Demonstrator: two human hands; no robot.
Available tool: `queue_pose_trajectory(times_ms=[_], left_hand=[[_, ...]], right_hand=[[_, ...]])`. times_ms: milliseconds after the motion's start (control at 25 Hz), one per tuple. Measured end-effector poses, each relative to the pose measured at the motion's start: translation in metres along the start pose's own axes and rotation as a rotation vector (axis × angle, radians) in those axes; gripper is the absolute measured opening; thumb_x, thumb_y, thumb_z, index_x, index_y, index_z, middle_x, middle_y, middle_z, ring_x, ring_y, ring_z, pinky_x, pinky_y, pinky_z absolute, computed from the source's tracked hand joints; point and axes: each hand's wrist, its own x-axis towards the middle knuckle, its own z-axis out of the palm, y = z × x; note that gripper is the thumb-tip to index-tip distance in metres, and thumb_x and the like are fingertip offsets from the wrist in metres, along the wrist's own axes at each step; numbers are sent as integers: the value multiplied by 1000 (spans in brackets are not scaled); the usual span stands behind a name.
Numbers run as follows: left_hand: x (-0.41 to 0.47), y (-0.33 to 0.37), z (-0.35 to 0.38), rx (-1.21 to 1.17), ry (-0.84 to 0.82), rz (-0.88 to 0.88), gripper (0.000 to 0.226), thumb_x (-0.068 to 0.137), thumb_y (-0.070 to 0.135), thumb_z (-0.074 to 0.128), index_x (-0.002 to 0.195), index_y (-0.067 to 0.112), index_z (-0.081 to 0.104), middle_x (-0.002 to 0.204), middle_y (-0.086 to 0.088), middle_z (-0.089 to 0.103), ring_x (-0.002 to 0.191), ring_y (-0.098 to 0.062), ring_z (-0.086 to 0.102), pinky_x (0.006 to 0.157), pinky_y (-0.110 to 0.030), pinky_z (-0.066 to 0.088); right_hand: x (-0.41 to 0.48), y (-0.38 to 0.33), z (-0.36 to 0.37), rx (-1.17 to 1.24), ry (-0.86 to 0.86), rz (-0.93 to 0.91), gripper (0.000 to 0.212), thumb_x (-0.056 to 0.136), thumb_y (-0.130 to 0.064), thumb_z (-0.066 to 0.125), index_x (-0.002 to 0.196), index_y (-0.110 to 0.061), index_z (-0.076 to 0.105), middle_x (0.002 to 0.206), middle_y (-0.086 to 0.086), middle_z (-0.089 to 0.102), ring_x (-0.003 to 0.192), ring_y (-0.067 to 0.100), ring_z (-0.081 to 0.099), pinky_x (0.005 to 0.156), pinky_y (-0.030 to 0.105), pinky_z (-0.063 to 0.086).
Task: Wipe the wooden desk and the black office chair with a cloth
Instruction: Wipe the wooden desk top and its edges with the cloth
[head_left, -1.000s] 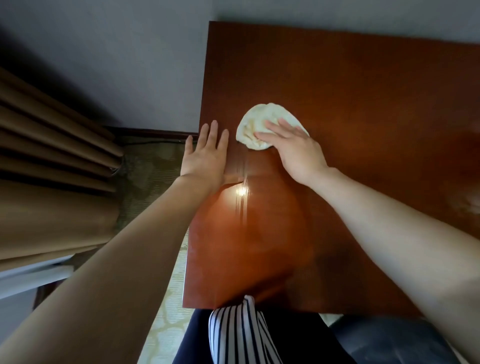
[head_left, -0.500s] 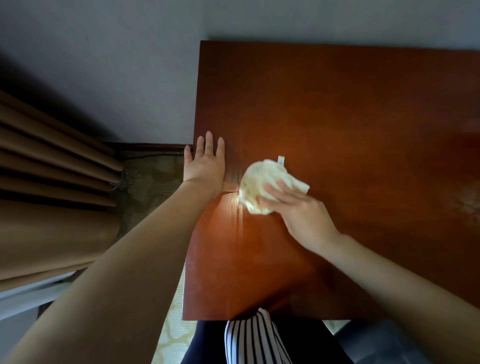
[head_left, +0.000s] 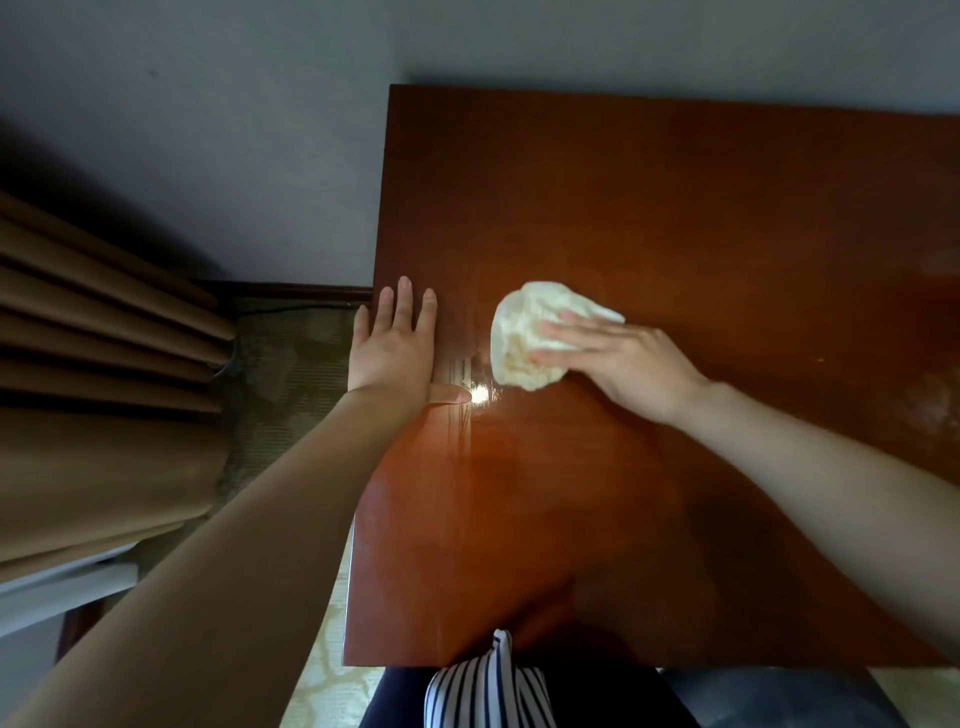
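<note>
The person is showing two bare arms. The left forearm (head_left: 234, 545) is filling the lower left of the frame and ending in the left hand (head_left: 395, 348). The right forearm (head_left: 831, 467) is entering from the right edge and ending in the right hand (head_left: 628, 364). Both are appearing uncovered from the frame's edge to the fingertips. At the bottom centre the person is wearing a striped garment (head_left: 483, 691), white with narrow dark blue stripes, bunching into a soft upright fold. A dark garment (head_left: 395, 699), almost black in this light, is showing on either side of the stripes along the bottom edge.
</note>
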Motion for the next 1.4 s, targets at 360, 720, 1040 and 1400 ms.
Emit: queue_pose_trajectory(times_ms=[360, 720, 1040, 1400], left_hand=[[7, 1, 7, -5, 9, -32, 121, 76, 63, 65, 148, 16, -20, 156, -11, -22, 146, -29, -11, 117, -46, 0], [2, 2, -1, -14, -14, -27, 118, 76, 65, 62, 150, 15, -14, 158, -13, -18, 147, -29, -8, 117, -46, 1], [3, 1, -1, 38, -12, -14, 112, 82, 58, 64, 150, 13, -13, 158, -15, -15, 147, -32, -7, 117, -48, 0], [21, -2, -43, 161, 49, 33, 100, 70, 76, 57, 140, 11, 29, 138, -13, 38, 129, -33, 40, 113, -59, 5]], right_hand=[[104, 25, -4, 86, 50, 678, 58, 97, 1, 38, 138, -39, 45, 154, -5, 31, 142, 24, 27, 105, 48, 39], [14, -44, 6, 37, 131, 211, 51, 80, 5, 68, 120, -26, 66, 129, 2, 62, 116, 30, 60, 61, 42, 58], [-30, -44, 8, -111, -69, -130, 41, 96, -39, 34, 131, -35, 56, 138, -8, 53, 130, 16, 47, 83, 35, 57], [81, 26, -22, 19, -201, 275, 43, 103, -37, 28, 145, -46, 26, 158, -14, 16, 147, 16, 9, 110, 46, 31]])
